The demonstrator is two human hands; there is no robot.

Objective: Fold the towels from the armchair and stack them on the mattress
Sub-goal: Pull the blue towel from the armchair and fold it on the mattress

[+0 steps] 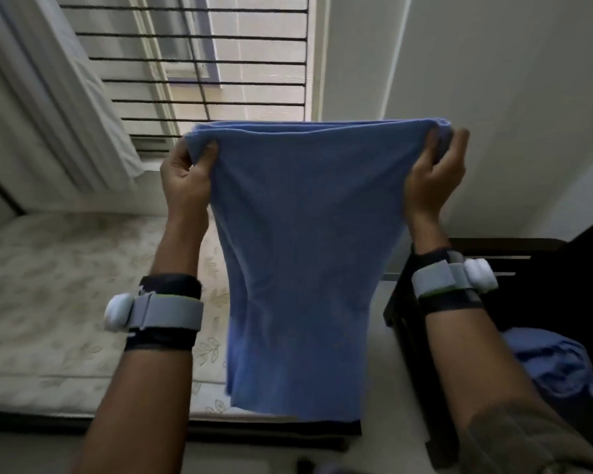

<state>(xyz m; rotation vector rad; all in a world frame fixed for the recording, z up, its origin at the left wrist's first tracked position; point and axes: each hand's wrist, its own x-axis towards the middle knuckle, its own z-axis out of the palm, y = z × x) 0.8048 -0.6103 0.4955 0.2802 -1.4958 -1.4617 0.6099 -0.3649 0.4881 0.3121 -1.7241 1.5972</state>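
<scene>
Leftmost, the leaf-patterned mattress [65,302] lies under the barred window [199,63]. Next, the left hand [185,179] pinches one top corner of a blue towel [302,268], which hangs doubled in the air between both hands; the right hand [435,176] grips the other corner. Rightmost, more blue towels [555,364] sit crumpled on the dark armchair [562,268].
</scene>
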